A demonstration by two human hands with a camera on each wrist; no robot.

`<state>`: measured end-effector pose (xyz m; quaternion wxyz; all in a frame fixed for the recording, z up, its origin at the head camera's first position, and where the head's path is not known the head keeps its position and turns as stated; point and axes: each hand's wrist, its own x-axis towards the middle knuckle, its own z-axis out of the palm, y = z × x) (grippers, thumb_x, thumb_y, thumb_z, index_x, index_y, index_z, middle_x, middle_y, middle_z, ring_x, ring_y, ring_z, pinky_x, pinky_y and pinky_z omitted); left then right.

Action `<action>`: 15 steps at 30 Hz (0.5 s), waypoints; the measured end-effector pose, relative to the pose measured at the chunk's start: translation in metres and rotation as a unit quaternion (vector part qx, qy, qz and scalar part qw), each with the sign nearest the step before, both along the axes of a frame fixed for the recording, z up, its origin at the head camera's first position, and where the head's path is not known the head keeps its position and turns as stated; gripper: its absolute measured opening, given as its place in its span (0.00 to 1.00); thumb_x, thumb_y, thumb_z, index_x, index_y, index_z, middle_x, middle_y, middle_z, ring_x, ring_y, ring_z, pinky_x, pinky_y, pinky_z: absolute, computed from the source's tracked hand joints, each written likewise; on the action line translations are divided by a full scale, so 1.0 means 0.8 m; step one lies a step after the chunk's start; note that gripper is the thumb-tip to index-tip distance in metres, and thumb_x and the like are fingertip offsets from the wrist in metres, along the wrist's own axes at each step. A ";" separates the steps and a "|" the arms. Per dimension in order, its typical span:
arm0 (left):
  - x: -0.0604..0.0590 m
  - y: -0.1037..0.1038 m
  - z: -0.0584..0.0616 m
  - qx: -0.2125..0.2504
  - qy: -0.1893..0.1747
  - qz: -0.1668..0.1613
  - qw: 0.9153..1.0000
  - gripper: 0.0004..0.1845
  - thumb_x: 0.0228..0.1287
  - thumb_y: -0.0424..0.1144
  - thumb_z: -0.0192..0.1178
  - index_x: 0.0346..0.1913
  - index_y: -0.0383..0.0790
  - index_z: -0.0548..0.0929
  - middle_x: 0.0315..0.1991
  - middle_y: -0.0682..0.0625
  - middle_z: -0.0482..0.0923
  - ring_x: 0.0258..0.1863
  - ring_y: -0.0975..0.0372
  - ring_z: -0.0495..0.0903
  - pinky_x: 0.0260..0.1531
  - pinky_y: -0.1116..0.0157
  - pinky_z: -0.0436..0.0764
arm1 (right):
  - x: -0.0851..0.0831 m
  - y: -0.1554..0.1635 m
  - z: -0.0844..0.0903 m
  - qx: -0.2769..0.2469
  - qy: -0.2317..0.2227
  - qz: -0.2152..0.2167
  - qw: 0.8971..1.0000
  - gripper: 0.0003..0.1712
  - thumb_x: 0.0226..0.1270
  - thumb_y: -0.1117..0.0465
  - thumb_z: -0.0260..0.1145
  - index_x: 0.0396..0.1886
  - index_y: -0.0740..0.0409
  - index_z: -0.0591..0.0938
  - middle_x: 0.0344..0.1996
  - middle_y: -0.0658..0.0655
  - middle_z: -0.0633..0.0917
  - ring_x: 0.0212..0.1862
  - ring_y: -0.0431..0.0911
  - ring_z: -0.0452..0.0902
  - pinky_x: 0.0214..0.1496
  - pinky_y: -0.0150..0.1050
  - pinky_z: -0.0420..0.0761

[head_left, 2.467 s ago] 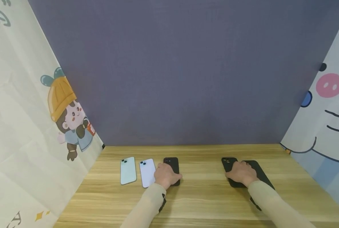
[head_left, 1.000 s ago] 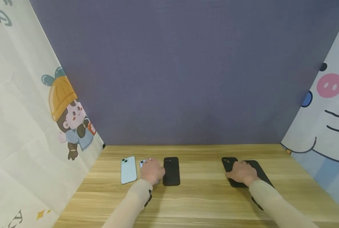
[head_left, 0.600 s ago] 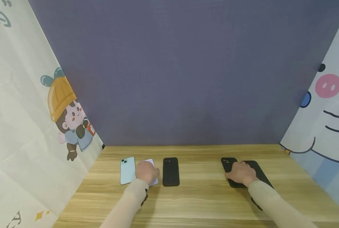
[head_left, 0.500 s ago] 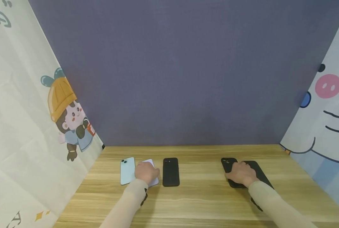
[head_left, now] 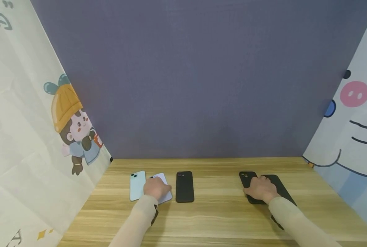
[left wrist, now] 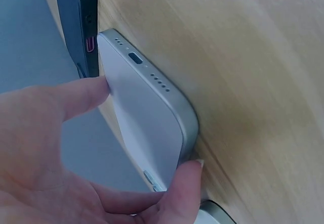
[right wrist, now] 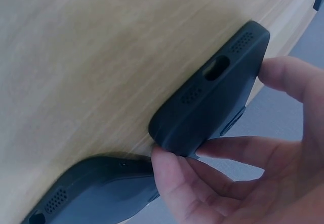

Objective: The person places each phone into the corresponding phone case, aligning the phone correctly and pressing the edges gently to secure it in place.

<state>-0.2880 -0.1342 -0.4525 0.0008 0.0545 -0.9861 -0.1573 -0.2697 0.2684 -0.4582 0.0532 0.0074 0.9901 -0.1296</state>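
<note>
Pinching pale lavender phone (head_left: pixel 164 192) by its long edges, left hand (head_left: pixel 153 188) lies palm-down on counter (head_left: pixel 214 219), between mint phone (head_left: pixel 137 185) and black-cased phone (head_left: pixel 184 187). Right hand (head_left: pixel 259 188), thumb and fingers clamped on black phone case (right wrist: pixel 212 92), second case (right wrist: pixel 91 191) alongside.

- Part of a large dark character, cut off by the frame edge and not readable, at the top of the cream curtain (head_left: pixel 13 113) on the left.
- Fragment of a dark letter, also cut off, near the bottom edge of the same curtain.
- No brand, label or number legible on the phones or cases in any view.
</note>
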 end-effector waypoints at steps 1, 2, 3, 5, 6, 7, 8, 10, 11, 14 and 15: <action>0.001 0.000 0.001 0.003 -0.001 0.002 1.000 0.24 0.58 0.54 0.69 0.29 0.31 0.86 0.29 0.40 0.81 0.30 0.52 0.77 0.27 0.57 0.80 | 0.000 -0.001 0.000 0.001 -0.001 0.000 1.000 0.33 0.66 0.43 0.67 0.46 0.73 0.83 0.45 0.81 0.75 0.46 0.76 0.74 0.37 0.63 0.78; 0.002 -0.001 0.001 0.005 -0.001 0.003 1.000 0.24 0.58 0.54 0.70 0.30 0.31 0.86 0.29 0.40 0.81 0.31 0.52 0.78 0.28 0.57 0.81 | 0.000 -0.001 0.000 0.001 -0.002 0.000 1.000 0.33 0.67 0.43 0.67 0.46 0.73 0.83 0.45 0.81 0.75 0.47 0.77 0.73 0.37 0.63 0.78; 0.002 -0.001 0.002 0.007 -0.001 0.004 1.000 0.24 0.57 0.54 0.70 0.31 0.30 0.86 0.30 0.40 0.82 0.31 0.52 0.78 0.28 0.56 0.81 | 0.000 -0.001 0.000 0.001 -0.002 0.000 1.000 0.34 0.67 0.43 0.67 0.47 0.74 0.83 0.46 0.82 0.75 0.48 0.77 0.73 0.38 0.64 0.78; 0.002 -0.001 0.004 0.014 -0.001 0.005 1.000 0.24 0.57 0.53 0.70 0.32 0.30 0.86 0.30 0.40 0.82 0.32 0.51 0.77 0.29 0.56 0.81 | 0.000 -0.001 0.000 0.001 -0.004 0.000 1.000 0.34 0.67 0.42 0.67 0.49 0.74 0.82 0.47 0.83 0.74 0.49 0.79 0.72 0.38 0.64 0.78; 0.002 -0.002 0.004 0.018 -0.002 0.006 1.000 0.24 0.57 0.53 0.70 0.32 0.29 0.86 0.31 0.40 0.81 0.32 0.51 0.77 0.30 0.56 0.81 | 0.000 -0.002 0.000 0.001 -0.005 0.000 1.000 0.35 0.67 0.42 0.67 0.50 0.75 0.82 0.48 0.83 0.74 0.50 0.79 0.71 0.39 0.64 0.78; 0.002 -0.002 0.004 0.022 -0.003 0.007 1.000 0.23 0.57 0.52 0.70 0.32 0.29 0.86 0.31 0.40 0.81 0.32 0.51 0.77 0.30 0.56 0.81 | 0.001 -0.002 0.000 0.001 -0.007 0.000 1.000 0.35 0.68 0.42 0.67 0.50 0.75 0.81 0.49 0.84 0.73 0.51 0.80 0.70 0.40 0.65 0.78; 0.002 -0.002 0.004 0.026 -0.004 0.008 1.000 0.23 0.57 0.52 0.70 0.32 0.29 0.86 0.31 0.40 0.81 0.31 0.51 0.77 0.30 0.56 0.81 | 0.001 -0.002 0.001 0.001 -0.008 0.001 1.000 0.36 0.68 0.43 0.67 0.51 0.75 0.81 0.49 0.85 0.73 0.52 0.81 0.69 0.41 0.66 0.78; 0.001 -0.003 0.003 0.031 -0.006 0.010 0.999 0.23 0.56 0.52 0.69 0.32 0.29 0.86 0.31 0.39 0.81 0.31 0.52 0.77 0.29 0.57 0.81 | 0.002 -0.003 0.002 0.001 -0.011 0.001 1.000 0.35 0.68 0.43 0.66 0.51 0.76 0.81 0.50 0.86 0.72 0.54 0.83 0.67 0.42 0.67 0.77; 0.001 -0.003 0.002 0.032 -0.006 0.010 0.999 0.24 0.56 0.52 0.69 0.33 0.29 0.86 0.31 0.39 0.81 0.31 0.52 0.77 0.29 0.56 0.81 | 0.002 -0.003 0.003 0.000 -0.014 0.002 1.000 0.35 0.68 0.43 0.66 0.51 0.76 0.81 0.51 0.87 0.71 0.55 0.84 0.66 0.43 0.68 0.77; -0.002 -0.005 -0.003 0.036 -0.009 0.018 0.999 0.26 0.55 0.53 0.70 0.36 0.27 0.86 0.33 0.37 0.80 0.33 0.50 0.77 0.30 0.55 0.82 | 0.002 -0.005 0.004 0.001 -0.022 0.005 1.000 0.33 0.69 0.44 0.66 0.51 0.75 0.82 0.52 0.88 0.70 0.56 0.85 0.64 0.45 0.69 0.76; -0.003 -0.005 -0.004 0.038 -0.009 0.021 0.999 0.27 0.55 0.53 0.70 0.37 0.26 0.85 0.34 0.36 0.79 0.34 0.50 0.76 0.31 0.54 0.82 | 0.002 -0.005 0.005 0.001 -0.024 0.006 1.000 0.33 0.69 0.44 0.65 0.51 0.74 0.82 0.53 0.88 0.69 0.57 0.85 0.63 0.45 0.69 0.76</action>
